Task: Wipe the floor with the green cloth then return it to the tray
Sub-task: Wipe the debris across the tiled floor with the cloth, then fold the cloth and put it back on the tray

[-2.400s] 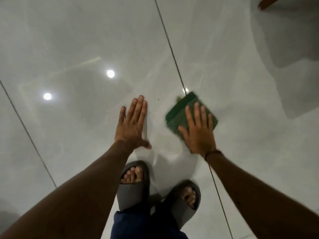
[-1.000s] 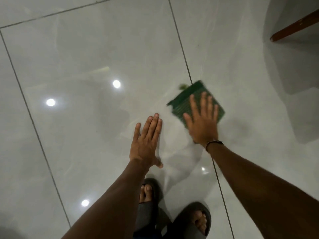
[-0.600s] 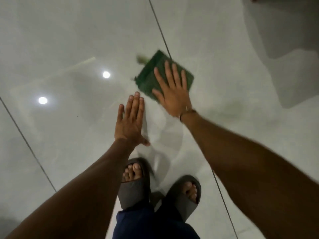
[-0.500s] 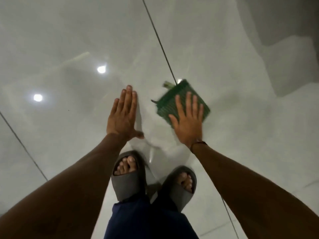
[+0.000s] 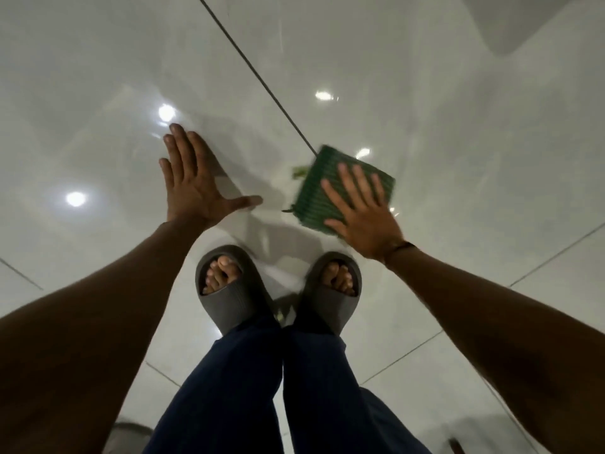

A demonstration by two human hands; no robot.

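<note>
We look down on a glossy pale grey tiled floor (image 5: 458,132) crossed by dark grout lines, with round ceiling lights mirrored in it. Our right hand (image 5: 363,214) lies flat, palm down, fingers spread, on the folded square green ribbed cloth (image 5: 322,188); the grip is fully open, pressing the cloth onto the floor rather than closing round it. The cloth sits in front of our right foot, just right of the long diagonal grout line, and its edges look blurred. A small light green scrap or tag (image 5: 298,171) shows at its upper left edge; we cannot tell what it is. Our left hand (image 5: 193,188) is well apart from the cloth, also open, fingers straight and thumb stretched toward the right, its palm down on or just above the tile; contact is unclear, and it holds nothing. Below the hands stand two dark grey open-toed slide sandals (image 5: 229,299) and dark blue trouser legs (image 5: 229,388), both bare forearms reaching forward from the lower corners.
</note>
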